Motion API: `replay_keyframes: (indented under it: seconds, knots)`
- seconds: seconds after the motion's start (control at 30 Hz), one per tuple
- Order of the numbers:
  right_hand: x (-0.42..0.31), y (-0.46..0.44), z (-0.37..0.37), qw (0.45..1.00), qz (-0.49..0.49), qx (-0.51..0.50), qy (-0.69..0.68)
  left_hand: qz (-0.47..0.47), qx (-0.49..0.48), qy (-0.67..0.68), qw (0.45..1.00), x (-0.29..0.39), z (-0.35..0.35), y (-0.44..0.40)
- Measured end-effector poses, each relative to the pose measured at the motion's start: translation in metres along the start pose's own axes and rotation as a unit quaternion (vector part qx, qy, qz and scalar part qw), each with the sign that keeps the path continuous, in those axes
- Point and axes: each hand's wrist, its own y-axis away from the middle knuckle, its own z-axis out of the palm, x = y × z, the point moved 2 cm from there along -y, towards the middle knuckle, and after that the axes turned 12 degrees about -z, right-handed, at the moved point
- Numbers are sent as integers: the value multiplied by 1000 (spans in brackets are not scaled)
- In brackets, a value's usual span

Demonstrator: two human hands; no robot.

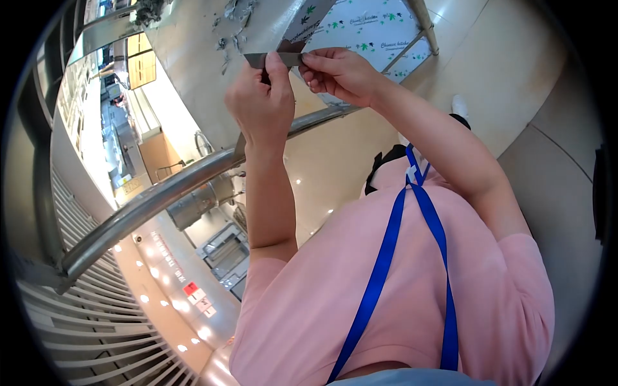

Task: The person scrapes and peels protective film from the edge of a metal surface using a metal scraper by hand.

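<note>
A thin, flat grey strip (291, 59) with a slanted, pointed left end is stretched between my hands; it looks like a metal blade. My left hand (262, 96) pinches it with the thumb on top. The thumb and fingers of my right hand (338, 74) close on its right end. Just beyond my hands rises a panel (364, 29) wrapped in white film with green leaf print. Crumpled grey scraps (238, 19) lie on the smooth pale metal surface (193, 71) at upper left.
A round steel rail (154, 190) curves below my hands. White slats (96, 321) fill the lower left. A blue lanyard (380, 270) hangs over my pink shirt. Tiled floor (515, 71) extends to the right.
</note>
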Motion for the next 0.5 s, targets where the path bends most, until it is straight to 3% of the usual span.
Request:
replay_keyframes:
  seconds: [0.1,0.2,0.4,0.5]
  knots:
    - [7,-4,4,998,-52,0,-29,71,18,-23,997,1,-8,-7]
    - [14,-6,13,992,-89,23,-82,88,-41,32,995,-9,-13,-19]
    - [20,-8,26,977,-154,51,-142,82,-64,12,994,-8,-16,-26]
    - [18,-9,30,972,-166,54,-159,128,-48,0,991,-4,-15,-30]
